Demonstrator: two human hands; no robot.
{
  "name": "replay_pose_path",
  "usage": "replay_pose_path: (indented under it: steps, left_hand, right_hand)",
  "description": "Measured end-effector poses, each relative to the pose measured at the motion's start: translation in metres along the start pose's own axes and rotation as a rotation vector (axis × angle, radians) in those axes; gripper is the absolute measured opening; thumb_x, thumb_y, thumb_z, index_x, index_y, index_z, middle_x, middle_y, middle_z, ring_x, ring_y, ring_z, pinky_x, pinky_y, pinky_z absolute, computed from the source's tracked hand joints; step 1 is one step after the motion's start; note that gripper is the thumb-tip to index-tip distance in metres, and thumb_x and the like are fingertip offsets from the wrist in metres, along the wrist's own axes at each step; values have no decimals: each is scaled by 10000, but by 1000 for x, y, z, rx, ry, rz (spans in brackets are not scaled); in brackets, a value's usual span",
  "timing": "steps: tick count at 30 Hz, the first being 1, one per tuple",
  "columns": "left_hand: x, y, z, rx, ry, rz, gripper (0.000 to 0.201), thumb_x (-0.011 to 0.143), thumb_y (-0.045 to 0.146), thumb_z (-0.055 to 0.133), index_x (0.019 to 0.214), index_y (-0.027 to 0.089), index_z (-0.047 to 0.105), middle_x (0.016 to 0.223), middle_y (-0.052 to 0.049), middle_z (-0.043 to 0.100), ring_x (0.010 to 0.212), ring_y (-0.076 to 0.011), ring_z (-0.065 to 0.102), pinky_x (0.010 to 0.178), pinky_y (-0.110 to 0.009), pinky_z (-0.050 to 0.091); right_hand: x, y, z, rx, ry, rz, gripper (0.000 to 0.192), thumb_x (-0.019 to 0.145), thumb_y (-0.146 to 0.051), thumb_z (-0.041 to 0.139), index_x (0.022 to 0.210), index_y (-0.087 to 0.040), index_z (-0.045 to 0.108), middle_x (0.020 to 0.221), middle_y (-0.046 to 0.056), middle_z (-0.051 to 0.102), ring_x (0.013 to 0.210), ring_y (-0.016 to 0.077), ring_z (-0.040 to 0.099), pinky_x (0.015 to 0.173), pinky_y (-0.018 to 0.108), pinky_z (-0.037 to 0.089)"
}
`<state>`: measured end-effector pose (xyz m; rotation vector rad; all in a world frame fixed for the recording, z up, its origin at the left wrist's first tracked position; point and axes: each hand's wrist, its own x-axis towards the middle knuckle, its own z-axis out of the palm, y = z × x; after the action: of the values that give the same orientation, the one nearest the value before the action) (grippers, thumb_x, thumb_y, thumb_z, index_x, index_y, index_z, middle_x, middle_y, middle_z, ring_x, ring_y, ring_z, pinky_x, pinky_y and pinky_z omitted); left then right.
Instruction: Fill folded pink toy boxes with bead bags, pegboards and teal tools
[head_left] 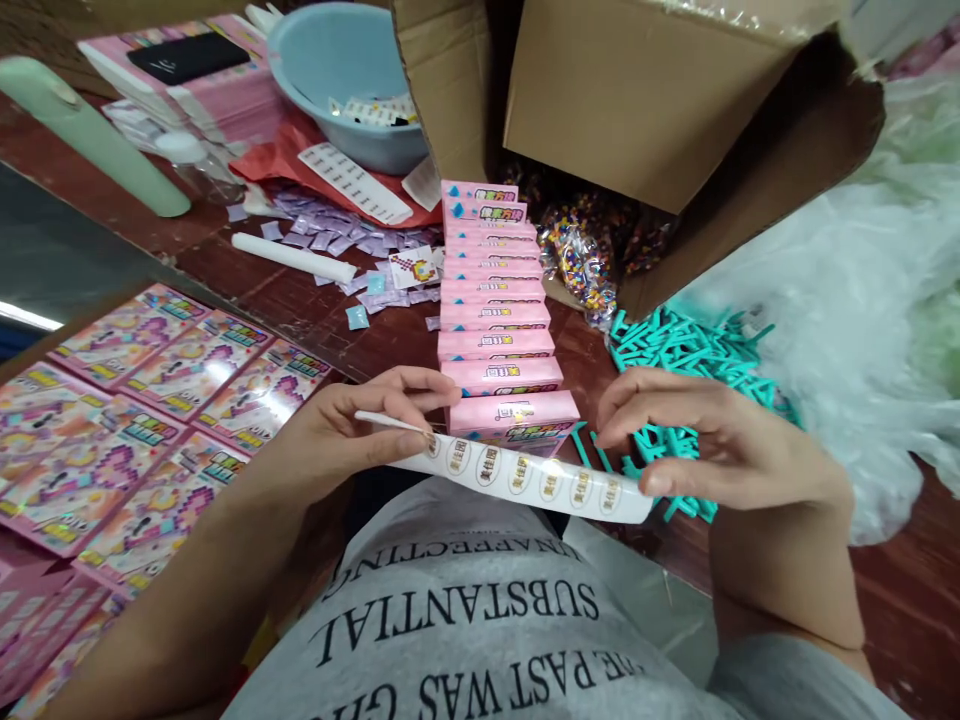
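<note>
A red-brown bench ran across the view, and on its far side stood an open cardboard carton. In the foreground was the person's grey shirt, with "SUBSTANTIAL" and "UNAFFECTING" legible in large black capitals. At left lay colourful flat boxes with pixel-style pictures; their slanted lettering was too small to read with certainty. A row of pink boxes stretched from the middle of the bench toward the carton, the furthest printed with "像素方块" and the nearer ones bearing gold marks too small to read.

Both hands were just in front of this row, at its near end. The left hand pinched one end of a white sticker strip between thumb and fingers. The right hand was spread at the other end, its thumb beside the strip's tip and its fingers curved well away from the thumb. The strip hung between the hands, sloping down toward the right one. Along it ran oval stickers, each lettered "美佳园" in gold.
</note>
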<state>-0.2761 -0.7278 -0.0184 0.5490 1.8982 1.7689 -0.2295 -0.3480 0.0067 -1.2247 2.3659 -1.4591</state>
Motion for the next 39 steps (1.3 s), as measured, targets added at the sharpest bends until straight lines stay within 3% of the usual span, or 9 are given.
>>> replay_pose_path:
  steps: [4,10,18,23,28,31,34,37,39]
  left_hand:
    - [2,1,-2,3,-8,-14,15,892,308,860,896,299,871,1428,-54,686,1345,-339,690,1152,-473,585]
    - [3,13,5,126,-58,40,43,886,315,876,862,279,873,1338,-78,723,1345,-306,671,1267,-537,463]
    - [-5,27,8,310,-159,50,39,891,292,866,894,255,878,1330,-103,713,1347,-319,663,1153,-466,556]
    - [-5,34,3,293,-210,69,41,892,288,863,887,249,875,1303,-109,715,1356,-317,657,1172,-447,540]
    - [1,36,-9,262,-118,57,34,897,284,855,879,263,873,1240,-94,722,1258,-282,686,1073,-390,578]
    - [5,35,-11,274,2,72,40,867,318,882,850,283,872,1137,-69,730,1203,-261,675,1018,-351,572]
    - [7,33,-12,257,140,46,71,846,347,893,821,287,864,1130,-53,730,1118,-241,670,940,-327,569]
    - [10,30,-16,228,203,-20,110,816,374,909,793,280,857,1140,-50,720,1035,-228,669,834,-311,565]
    - [12,28,-19,224,216,-54,146,795,404,921,783,275,855,1134,-50,720,976,-218,669,788,-310,556]
  right_hand:
    - [-18,-2,8,39,31,-49,87,959,-203,810,1033,-194,766,1011,43,744,956,132,709,848,259,578]
    - [-2,11,12,83,414,-126,40,1007,-196,733,1019,-223,707,1036,41,716,972,161,680,847,311,555]
    - [72,54,42,-407,107,-95,120,1067,-294,660,987,-206,643,1006,31,711,976,198,663,847,353,406]
    - [72,62,48,-611,179,-97,109,1096,-299,602,1117,-198,636,1139,87,724,1080,241,655,864,370,387]
    - [67,60,46,-770,181,-79,186,1113,-323,575,1102,-247,744,1218,84,704,1038,224,634,878,390,353]
    - [61,53,32,-590,173,-44,226,1105,-377,598,1175,-280,790,1251,83,700,1106,226,648,902,387,383]
    - [52,40,16,-257,61,-106,199,1059,-378,690,1163,-242,791,1156,63,736,1078,191,673,907,351,449]
    - [47,29,6,-85,-16,-165,109,1000,-306,780,1081,-232,777,1042,23,754,979,149,685,882,318,472]
    - [47,26,2,-17,31,-168,26,1006,-239,759,1030,-228,756,983,20,744,933,145,684,853,311,492]
